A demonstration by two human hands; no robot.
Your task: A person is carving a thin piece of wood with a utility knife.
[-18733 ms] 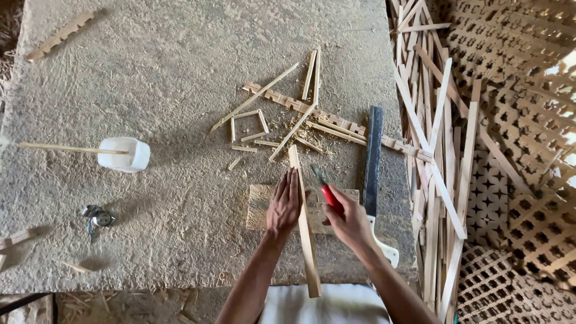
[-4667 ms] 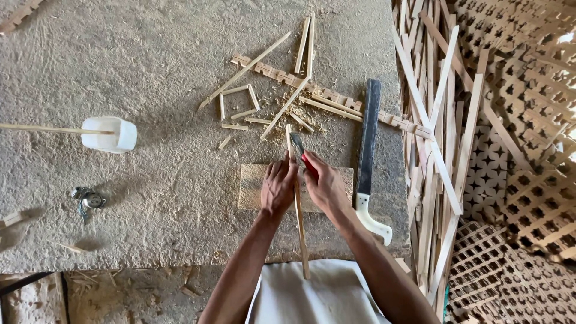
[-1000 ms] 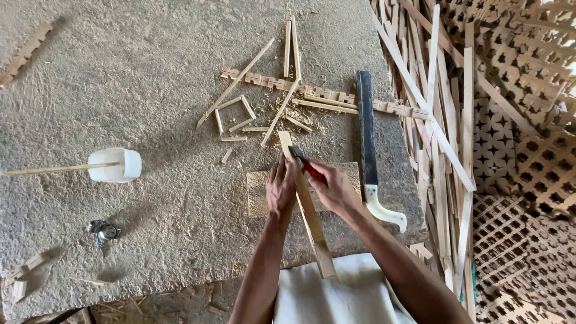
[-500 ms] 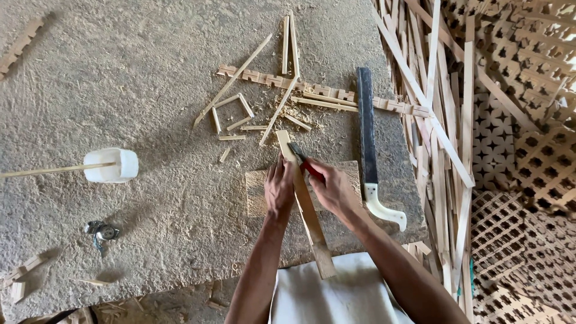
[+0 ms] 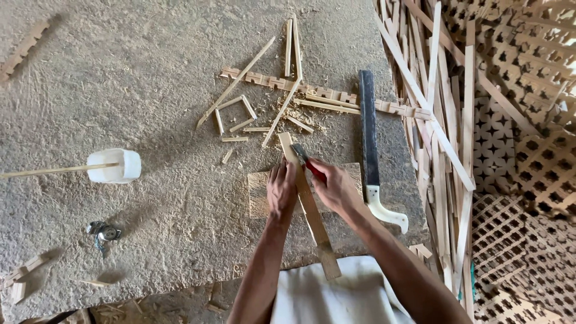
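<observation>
Right hand [image 5: 337,191], frame centre: fingers wrapped tight around one red-handled knife [image 5: 307,163], dark blade tip pointing to the upper left and resting on the wooden strip [image 5: 308,204]. Left hand [image 5: 281,192], just left of the right: laid flat, fingers extended, pressing on the strip's left edge; it grasps nothing, only bears down.

One strip under work: long, flat, pale, running diagonally from just above the hands down to the lower centre of the frame, its lower end over white cloth [image 5: 324,297] on the person's lap. Mid-length it lies across one rectangular wooden block [image 5: 259,193], which sits on the rough, sawdust-covered slab [image 5: 120,72].

Just right of the right hand: one long machete [image 5: 367,132], dark blade toward the top of the frame, white handle curved to the lower right.

Above the hands: a loose scatter of thin offcut sticks [image 5: 264,90] and shavings, count uncertain; two notched strips [image 5: 273,81] laid end to end toward the right.

Centre left: one white plastic jar [image 5: 115,165] on its side, one thin stick through it. Lower left: one small metal object [image 5: 103,231], kind unclear.

Right edge: stacked lattice panels [image 5: 528,156] and many long slats [image 5: 444,138], too overlapped to count.
</observation>
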